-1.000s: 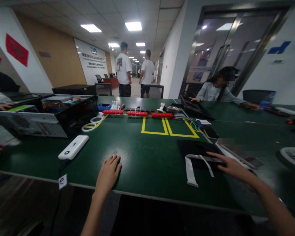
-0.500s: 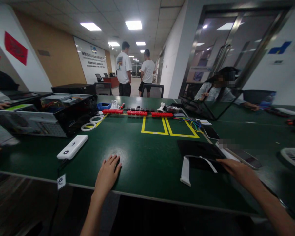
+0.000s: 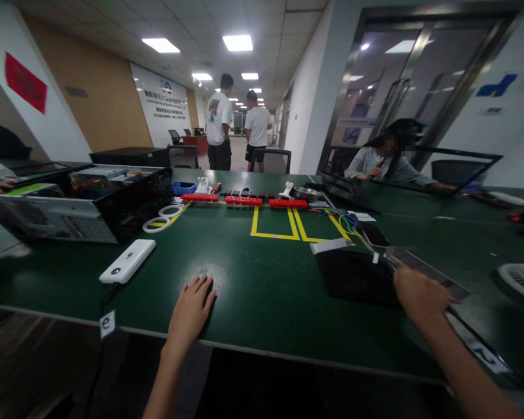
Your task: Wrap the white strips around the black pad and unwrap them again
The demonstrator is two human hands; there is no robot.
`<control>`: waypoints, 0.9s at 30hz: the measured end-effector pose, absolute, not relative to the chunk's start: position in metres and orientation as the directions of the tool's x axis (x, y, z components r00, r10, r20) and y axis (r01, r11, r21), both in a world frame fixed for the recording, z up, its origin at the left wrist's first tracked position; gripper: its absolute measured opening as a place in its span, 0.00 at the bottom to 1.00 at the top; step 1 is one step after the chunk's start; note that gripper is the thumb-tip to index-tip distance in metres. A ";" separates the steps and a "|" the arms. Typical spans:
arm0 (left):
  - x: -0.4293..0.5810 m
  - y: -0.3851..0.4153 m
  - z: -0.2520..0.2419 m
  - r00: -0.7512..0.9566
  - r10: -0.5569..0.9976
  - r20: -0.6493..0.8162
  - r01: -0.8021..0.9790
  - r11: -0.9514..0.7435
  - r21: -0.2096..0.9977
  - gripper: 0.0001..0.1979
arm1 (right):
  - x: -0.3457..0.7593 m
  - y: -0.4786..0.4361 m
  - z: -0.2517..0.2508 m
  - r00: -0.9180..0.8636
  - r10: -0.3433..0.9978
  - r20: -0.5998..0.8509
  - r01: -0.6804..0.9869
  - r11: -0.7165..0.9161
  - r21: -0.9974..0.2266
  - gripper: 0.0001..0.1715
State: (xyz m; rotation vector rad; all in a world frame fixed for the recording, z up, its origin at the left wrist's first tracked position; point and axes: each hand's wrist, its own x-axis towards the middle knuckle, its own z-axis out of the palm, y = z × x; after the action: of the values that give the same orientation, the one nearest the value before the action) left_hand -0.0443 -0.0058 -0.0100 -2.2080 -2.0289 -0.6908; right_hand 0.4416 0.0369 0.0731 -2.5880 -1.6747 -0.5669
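My left hand [image 3: 192, 308] lies flat, fingers spread, on the green table [image 3: 253, 279] near its front edge and holds nothing. My right hand [image 3: 419, 293] is closed round the right edge of a flat black panel [image 3: 353, 276] lying on the table. A white ribbon cable [image 3: 332, 245] sticks out at the panel's far edge. A thin reflective strip [image 3: 432, 270] lies just right of my right hand.
A white power bank [image 3: 128, 261], white tape rings [image 3: 157, 224] and an open computer case [image 3: 78, 203] sit to the left. Yellow taped boxes [image 3: 275, 224], red strips [image 3: 244, 201], coloured wires [image 3: 343, 221] and a phone [image 3: 374, 234] lie further back. A seated person [image 3: 384, 163] lifts a dark frame at the far right.
My right hand has closed on the black panel and turned it, so the white ribbon cable went from the near edge to the far edge. The seated person raised a dark frame. My left hand stayed.
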 end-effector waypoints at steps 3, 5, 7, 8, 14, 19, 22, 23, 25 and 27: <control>-0.044 -0.006 -0.009 0.029 0.929 0.369 0.959 -0.130 0.251 0.19 | 0.437 0.045 0.074 0.365 0.891 0.270 0.887 -0.421 0.192 0.28; -0.044 -0.007 -0.009 0.026 0.929 0.368 0.959 -0.127 0.254 0.19 | 0.436 0.049 0.076 0.374 0.888 0.266 0.883 -0.429 0.190 0.28; -0.043 -0.007 -0.008 0.025 0.931 0.364 0.960 -0.125 0.252 0.18 | 0.435 0.051 0.078 0.396 0.869 0.298 0.869 -0.459 0.185 0.27; -0.043 -0.007 -0.008 0.027 0.932 0.361 0.960 -0.124 0.250 0.18 | 0.434 0.051 0.079 0.403 0.853 0.332 0.857 -0.479 0.191 0.26; -0.043 -0.007 -0.005 0.031 0.937 0.348 0.962 -0.123 0.243 0.19 | 0.427 0.046 0.073 0.093 0.848 0.522 0.836 -0.352 0.421 0.22; -0.042 -0.008 -0.005 0.029 0.936 0.351 0.964 -0.119 0.238 0.19 | 0.432 0.053 0.055 -0.098 0.963 0.250 0.944 0.011 0.329 0.19; -0.042 -0.008 -0.005 0.028 0.934 0.356 0.964 -0.119 0.236 0.19 | 0.444 0.062 0.038 -0.136 0.958 0.254 0.969 0.076 0.234 0.22; -0.042 -0.008 -0.006 0.028 0.933 0.358 0.964 -0.120 0.236 0.19 | 0.448 0.064 0.032 -0.149 0.949 0.278 0.975 0.094 0.199 0.24; -0.043 -0.009 -0.006 0.027 0.933 0.359 0.964 -0.119 0.237 0.19 | 0.456 0.068 0.022 -0.170 0.936 0.308 0.981 0.130 0.145 0.28; -0.043 -0.009 -0.007 0.027 0.933 0.359 0.964 -0.119 0.237 0.19 | 0.460 0.069 0.015 -0.175 0.937 0.302 0.982 0.145 0.120 0.31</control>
State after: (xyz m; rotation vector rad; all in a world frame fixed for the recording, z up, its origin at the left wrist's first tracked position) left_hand -0.0428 -0.0086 -0.0067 -2.1981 -2.0361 -0.6678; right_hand 0.4603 0.0686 0.0152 -1.9090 -2.2544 -0.4350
